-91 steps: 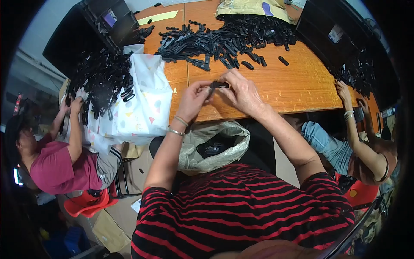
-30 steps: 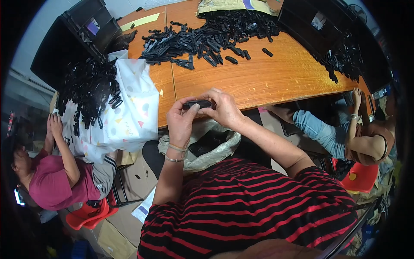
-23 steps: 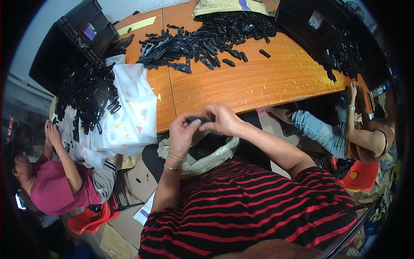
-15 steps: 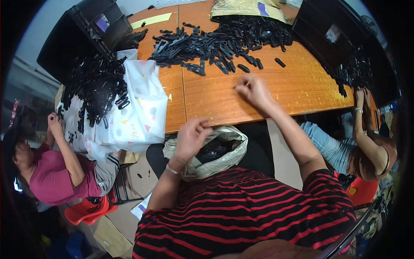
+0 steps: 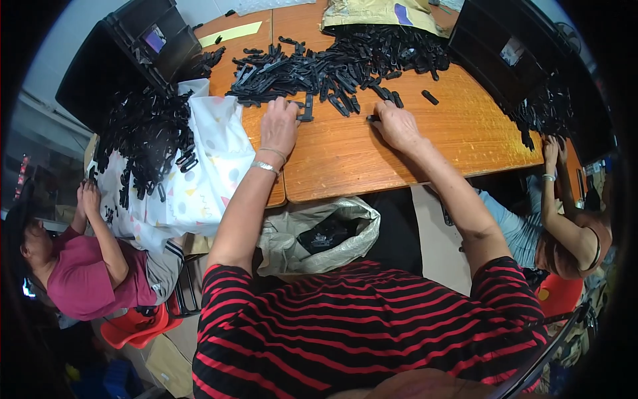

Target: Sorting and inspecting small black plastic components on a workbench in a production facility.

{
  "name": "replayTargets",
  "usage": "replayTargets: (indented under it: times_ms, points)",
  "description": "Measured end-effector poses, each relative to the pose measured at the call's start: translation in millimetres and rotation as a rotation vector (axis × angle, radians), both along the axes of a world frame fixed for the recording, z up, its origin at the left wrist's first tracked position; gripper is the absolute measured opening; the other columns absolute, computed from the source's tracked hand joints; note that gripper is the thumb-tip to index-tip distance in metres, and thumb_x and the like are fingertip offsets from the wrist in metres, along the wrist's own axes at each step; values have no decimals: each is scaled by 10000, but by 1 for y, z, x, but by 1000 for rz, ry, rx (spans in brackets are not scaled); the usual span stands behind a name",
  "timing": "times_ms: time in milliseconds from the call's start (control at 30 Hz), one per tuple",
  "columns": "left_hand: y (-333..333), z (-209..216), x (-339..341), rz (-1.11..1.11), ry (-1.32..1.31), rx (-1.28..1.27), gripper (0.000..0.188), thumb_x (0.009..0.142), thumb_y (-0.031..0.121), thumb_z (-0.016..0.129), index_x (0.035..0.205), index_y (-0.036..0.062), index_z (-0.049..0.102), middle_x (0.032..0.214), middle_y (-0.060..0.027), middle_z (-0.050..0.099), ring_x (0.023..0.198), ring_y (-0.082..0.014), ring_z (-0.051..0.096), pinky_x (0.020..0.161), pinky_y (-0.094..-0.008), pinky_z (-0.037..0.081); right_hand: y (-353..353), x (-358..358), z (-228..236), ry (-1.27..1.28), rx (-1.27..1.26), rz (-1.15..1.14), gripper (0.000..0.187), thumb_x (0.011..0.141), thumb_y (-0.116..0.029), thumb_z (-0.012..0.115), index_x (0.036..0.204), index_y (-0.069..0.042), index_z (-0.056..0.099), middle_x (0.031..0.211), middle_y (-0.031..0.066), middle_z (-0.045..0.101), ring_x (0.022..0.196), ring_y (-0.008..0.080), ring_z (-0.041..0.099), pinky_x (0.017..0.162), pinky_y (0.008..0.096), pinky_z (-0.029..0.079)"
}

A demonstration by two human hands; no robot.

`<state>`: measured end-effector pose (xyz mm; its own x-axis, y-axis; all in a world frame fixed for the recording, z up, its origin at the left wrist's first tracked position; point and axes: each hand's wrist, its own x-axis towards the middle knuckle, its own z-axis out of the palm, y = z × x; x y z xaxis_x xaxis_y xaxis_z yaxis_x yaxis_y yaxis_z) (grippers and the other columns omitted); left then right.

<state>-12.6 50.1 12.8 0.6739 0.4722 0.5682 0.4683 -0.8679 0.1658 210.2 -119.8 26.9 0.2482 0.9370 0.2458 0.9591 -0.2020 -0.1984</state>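
The black parts point(image 5: 332, 63) lie heaped across the table's point(image 5: 372, 153) far side, the heap running left to right. The left hand point(image 5: 280, 123) rests flat and spread at its near edge, touching one piece point(image 5: 308, 110). The right hand point(image 5: 395, 123) pinches a part point(image 5: 373, 118). Below sits a bag point(image 5: 319, 233).

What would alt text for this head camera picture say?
A person in a red-and-black striped shirt reaches both hands, left hand and right hand, to a pile of black plastic parts on a wooden table.

Wooden table point(image 5: 399, 159), red plastic stools point(image 5: 136, 324).
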Motion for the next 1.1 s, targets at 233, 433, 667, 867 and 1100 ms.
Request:
replayTargets:
  times_ms: [233,433,667,867,1100]
  points:
    - [-53,-8,-12,-69,-474,-960,208,783,-6,669,951,0,545,858,-77,588,674,-161,593,566,-267,481,-19,-50,3,794,32,53,228,779,-125,700,892,4,549,802,195,629,770,338,624,686,394,480]
    - [-88,-2,-10,-219,-670,-1255,445,783,-67,656,1185,-27,469,946,-48,589,821,-93,602,693,-192,499,-18,-104,37,656,199,120,247,764,-105,709,967,-8,607,817,179,641,790,327,641,677,393,495]
    - [-105,19,-18,-429,-753,-1261,463,827,-47,627,1254,-34,449,1084,-86,593,916,-103,603,771,-207,505,-20,-106,32,372,413,187,232,806,-99,683,1013,0,653,865,153,624,740,292,640,636,357,506]
    - [-107,33,-33,-470,-737,-1455,422,852,-25,610,1253,-33,482,1110,-87,594,918,-102,605,750,-208,529,-29,-110,44,463,365,165,240,812,-96,680,1031,-2,655,839,137,592,703,247,627,611,332,496]
    - [-111,34,-29,-434,-857,-1464,350,840,-40,613,1179,-11,529,1031,-65,618,892,-113,615,757,-222,542,-35,-113,51,515,465,179,217,804,-88,693,1008,-20,666,812,117,584,623,198,606,559,303,484]
